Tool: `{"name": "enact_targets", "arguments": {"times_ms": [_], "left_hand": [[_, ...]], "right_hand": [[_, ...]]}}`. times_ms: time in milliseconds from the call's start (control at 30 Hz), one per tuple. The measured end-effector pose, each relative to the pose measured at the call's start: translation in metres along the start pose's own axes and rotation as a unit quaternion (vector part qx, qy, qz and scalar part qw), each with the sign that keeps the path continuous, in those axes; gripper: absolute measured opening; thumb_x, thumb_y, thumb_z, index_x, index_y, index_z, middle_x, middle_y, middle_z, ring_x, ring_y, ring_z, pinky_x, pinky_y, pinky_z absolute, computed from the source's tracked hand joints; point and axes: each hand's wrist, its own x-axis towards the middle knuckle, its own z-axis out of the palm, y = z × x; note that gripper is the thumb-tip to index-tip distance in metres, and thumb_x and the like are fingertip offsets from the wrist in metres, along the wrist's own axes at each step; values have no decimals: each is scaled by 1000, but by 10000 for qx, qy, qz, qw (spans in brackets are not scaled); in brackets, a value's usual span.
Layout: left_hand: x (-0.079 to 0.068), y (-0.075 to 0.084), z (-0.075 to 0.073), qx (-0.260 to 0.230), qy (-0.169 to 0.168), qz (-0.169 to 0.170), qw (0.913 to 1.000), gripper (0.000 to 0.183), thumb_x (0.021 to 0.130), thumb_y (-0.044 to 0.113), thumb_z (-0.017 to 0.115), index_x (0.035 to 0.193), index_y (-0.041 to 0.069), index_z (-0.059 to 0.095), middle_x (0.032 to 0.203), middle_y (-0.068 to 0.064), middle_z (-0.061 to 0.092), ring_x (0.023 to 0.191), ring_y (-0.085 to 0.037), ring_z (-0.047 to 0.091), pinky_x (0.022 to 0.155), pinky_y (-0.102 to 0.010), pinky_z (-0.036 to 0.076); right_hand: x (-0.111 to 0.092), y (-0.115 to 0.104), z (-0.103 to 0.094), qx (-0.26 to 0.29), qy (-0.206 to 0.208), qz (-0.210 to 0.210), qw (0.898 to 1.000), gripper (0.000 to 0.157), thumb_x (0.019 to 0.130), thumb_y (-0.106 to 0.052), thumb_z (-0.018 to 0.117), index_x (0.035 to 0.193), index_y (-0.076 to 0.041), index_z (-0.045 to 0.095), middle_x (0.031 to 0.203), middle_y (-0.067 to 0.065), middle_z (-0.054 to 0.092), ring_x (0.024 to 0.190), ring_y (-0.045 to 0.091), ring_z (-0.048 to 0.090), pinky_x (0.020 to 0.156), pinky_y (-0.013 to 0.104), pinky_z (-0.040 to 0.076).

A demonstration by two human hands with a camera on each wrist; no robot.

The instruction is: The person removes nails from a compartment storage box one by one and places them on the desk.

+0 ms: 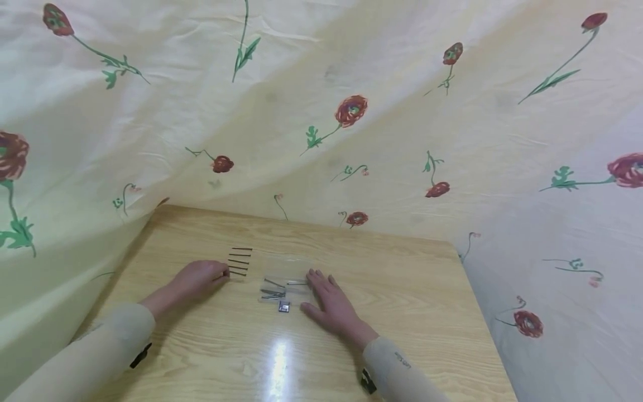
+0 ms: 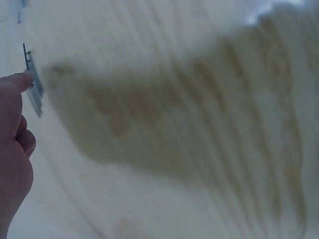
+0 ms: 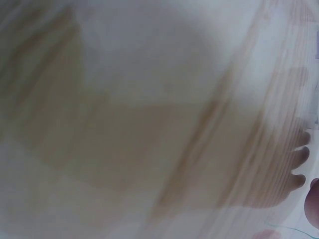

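Observation:
My left hand is at the left of a column of several long, thin dark screws on the wooden table. Its thumb and forefinger pinch the left end of the lowest screw. In the left wrist view, the forefinger tip overlaps the lined-up screws. My right hand lies flat, fingers spread, over the right edge of a clear plastic bag. Loose screws show at the bag. Only a few right fingertips show in the right wrist view.
A small dark-and-white square sits at the bag's lower edge. The wood-grain table reaches toward me, with a bright glare spot in front. Flower-printed cloth hangs behind the table and along both sides.

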Motion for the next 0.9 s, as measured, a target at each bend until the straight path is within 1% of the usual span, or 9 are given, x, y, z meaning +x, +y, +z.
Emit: {"name": "enact_targets", "arguments": {"times_ms": [133,300,500,633,833,900], "left_hand": [[-1,-1,9,33,116,31,9999,7,99,14,77,92,16,75,86,7,74,77,-10,71,71,-34,62],[1,-4,14,120,334,102,9993,9,97,12,79,90,16,74,84,7,73,75,-11,69,68,-34,60],[2,-5,15,177,300,94,9993,8,98,12,78,91,16,74,85,7,73,76,-12,70,69,-35,60],[2,-4,14,224,305,103,9992,6,98,13,78,93,16,75,87,6,75,79,-13,71,71,-35,61],[2,-3,11,241,334,150,9990,6,96,13,80,93,15,75,87,6,74,77,-12,70,68,-36,60],[2,-2,10,232,301,129,9992,5,97,14,79,93,15,76,88,5,75,79,-14,71,70,-37,61]], "right_hand": [[0,-2,-2,43,-54,54,10000,86,106,-63,54,170,-14,26,177,2,22,163,18,17,133,44,11],[1,-4,-5,151,56,-19,9999,84,106,-59,57,168,-10,30,176,5,26,163,22,21,133,49,14],[1,-3,-5,135,95,-42,9999,84,105,-59,57,168,-10,31,175,5,27,163,24,23,132,50,16],[2,-2,-5,89,20,-8,10000,84,105,-60,56,169,-12,30,176,3,25,163,21,21,133,48,14],[3,-1,-4,53,71,-138,9999,83,106,-57,58,168,-9,30,176,7,27,163,25,23,133,49,15],[3,-1,-4,14,75,-138,9999,83,106,-57,57,168,-9,30,176,7,27,163,25,23,133,50,15]]}}
